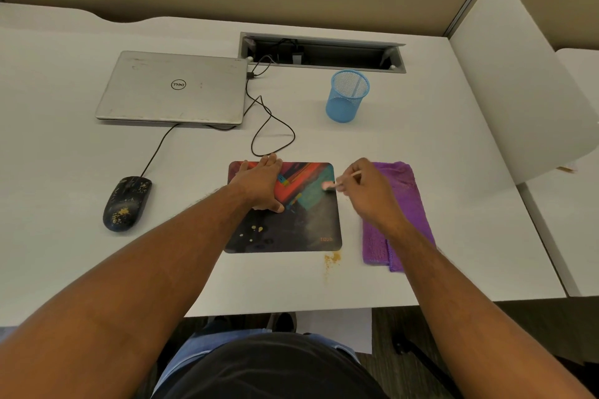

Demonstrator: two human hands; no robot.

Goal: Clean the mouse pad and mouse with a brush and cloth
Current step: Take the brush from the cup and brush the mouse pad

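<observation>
Yellow grit is spread in three places: on the mouse (127,203), on the near-left part of the pad (293,230), and on the desk (421,146) just off the pad's near-right corner.

Pad is pinned by the left hand (261,186): palm down, fingers straight and flat on the far-left area, thumb out toward pad centre. Judged purpose: pad kept from sliding under brush strokes.

Brush (334,184) is pinched in the right hand (372,193), fingers curled round the thin handle, pink bristles down on the pad near its far-right edge. Bristle area is motion-blurred, so exact contact cannot be confirmed.

Cloth (397,214), purple, is laid flat just right of the pad, partly under the right forearm. Untouched; probably parked within reach for the wipe step.

Mouse is set well left of the pad, clear of the brushing zone, cable run back toward the laptop (171,87). Its specks suggest it has not been cleaned.

Blue mesh cup (347,95) stands beyond the pad, apart from everything.

Judgement: brushing of the pad is under way and far from complete. Specks on the near-left remain; debris appears to be worked off the near-right corner. Mouse and cloth steps are outstanding. Risk: grit swept onto the cloth beside the pad.
</observation>
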